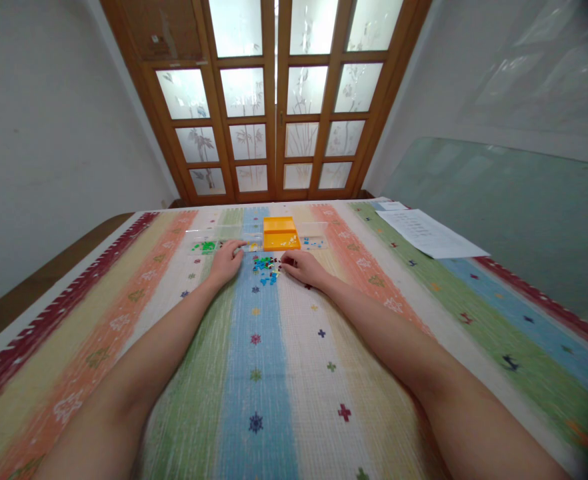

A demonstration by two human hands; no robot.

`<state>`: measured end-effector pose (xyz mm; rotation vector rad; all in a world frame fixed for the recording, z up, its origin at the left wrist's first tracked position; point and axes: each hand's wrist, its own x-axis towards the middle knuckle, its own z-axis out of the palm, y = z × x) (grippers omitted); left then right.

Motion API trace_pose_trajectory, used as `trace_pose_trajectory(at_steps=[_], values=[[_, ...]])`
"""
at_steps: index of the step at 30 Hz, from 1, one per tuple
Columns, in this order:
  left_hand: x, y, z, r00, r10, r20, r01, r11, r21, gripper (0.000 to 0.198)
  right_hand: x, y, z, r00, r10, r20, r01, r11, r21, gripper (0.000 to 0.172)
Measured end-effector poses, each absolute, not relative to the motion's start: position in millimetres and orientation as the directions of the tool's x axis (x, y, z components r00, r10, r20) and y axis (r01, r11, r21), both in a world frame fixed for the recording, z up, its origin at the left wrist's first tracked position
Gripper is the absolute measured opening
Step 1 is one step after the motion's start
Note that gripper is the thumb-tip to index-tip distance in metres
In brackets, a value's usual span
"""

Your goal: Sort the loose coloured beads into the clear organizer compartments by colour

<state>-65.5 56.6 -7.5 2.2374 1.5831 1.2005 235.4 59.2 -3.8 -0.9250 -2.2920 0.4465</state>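
Note:
A loose pile of small blue, green, dark red and yellow plastic pieces (265, 268) lies on the blue stripe of the cloth between my hands. My left hand (228, 260) is over the near edge of a clear compartment box (190, 235), fingers stretched out and apart above a section with a few yellow bits. Bright green pieces (205, 247) fill another section to its left. At the pile's right edge, my right hand (301, 267) has its fingertips bent together among the pieces; whatever they pinch is too small to make out.
An open orange box (281, 225) with a few pale pieces stands just beyond the pile. Right of it, another clear box (314, 235) holds blue and white pieces. Printed paper sheets (427, 233) lie at the far right of the striped tablecloth (257, 400).

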Motion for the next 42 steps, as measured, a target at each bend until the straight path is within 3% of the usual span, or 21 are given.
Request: trace_pose_trajectory(at_steps=[10,18,24,28,32,36,42], values=[[-60.8,53.0,-7.1,0.232,0.831,0.505,0.723,-0.495,0.482,0.034,236.0,72.1,-6.2,-0.272,0.831,0.486,0.445,0.556,-0.702,0.01],[-58.0,51.1,-7.0,0.245,0.836,0.492,0.731,-0.492,0.472,0.034,241.8,94.6,-25.6,-0.07,0.907,0.414,0.317,0.414,-0.853,0.03],[-56.6,49.3,-5.9,0.266,0.829,0.493,0.726,-0.508,0.464,0.034,241.3,105.5,-33.2,-0.089,0.938,0.334,0.209,0.345,-0.915,0.047],[-55.5,48.6,-5.3,0.26,0.841,0.475,0.728,-0.493,0.476,0.035,240.4,95.7,-26.4,-0.149,0.9,0.411,0.361,0.436,-0.824,0.034],[-54.2,48.0,-4.6,0.258,0.845,0.467,0.729,-0.488,0.48,0.035,233.5,76.7,-15.8,-0.374,0.793,0.48,0.483,0.609,-0.629,0.024],[-53.3,47.1,-4.2,0.257,0.852,0.457,0.73,-0.481,0.486,0.034,224.5,62.2,-7.4,-0.61,0.63,0.481,0.468,0.776,-0.423,0.021],[-53.1,46.8,-5.2,0.265,0.845,0.465,0.73,-0.491,0.476,0.033,219.9,53.9,-0.4,-0.707,0.542,0.454,0.431,0.84,-0.33,0.025]])
